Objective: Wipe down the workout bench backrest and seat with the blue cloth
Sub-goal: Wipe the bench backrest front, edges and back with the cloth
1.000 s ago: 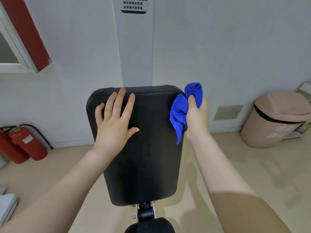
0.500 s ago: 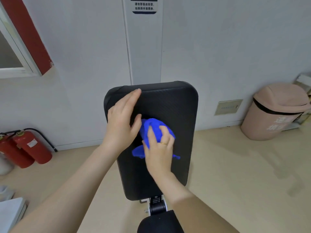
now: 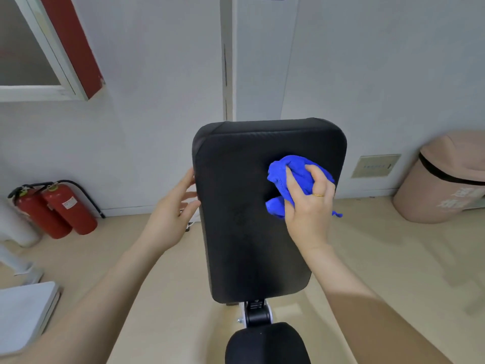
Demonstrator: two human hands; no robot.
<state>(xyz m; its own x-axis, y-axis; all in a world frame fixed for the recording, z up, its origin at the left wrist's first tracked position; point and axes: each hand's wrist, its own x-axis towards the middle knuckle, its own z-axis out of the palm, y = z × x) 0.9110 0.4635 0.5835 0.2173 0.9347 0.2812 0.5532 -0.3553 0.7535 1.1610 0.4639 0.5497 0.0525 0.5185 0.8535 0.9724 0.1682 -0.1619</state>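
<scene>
The black padded backrest (image 3: 244, 232) stands tilted up in the middle of the view, its top end toward the wall. My right hand (image 3: 309, 206) presses a bunched blue cloth (image 3: 291, 177) against the backrest's upper right part. My left hand (image 3: 173, 214) is at the backrest's left edge, fingers spread and just touching its side. The round front of the black seat (image 3: 265, 345) shows at the bottom, joined by a black and white hinge bracket (image 3: 256, 313).
Two red fire extinguishers (image 3: 63, 206) stand by the wall at left. A tan lidded bin (image 3: 443, 185) sits at right. A white flat object (image 3: 23, 313) lies at lower left. The floor is beige; a white wall is close behind the bench.
My right hand has slid the cloth from the backrest's middle to its upper right. My left hand has come off the pad's face to its left edge.
</scene>
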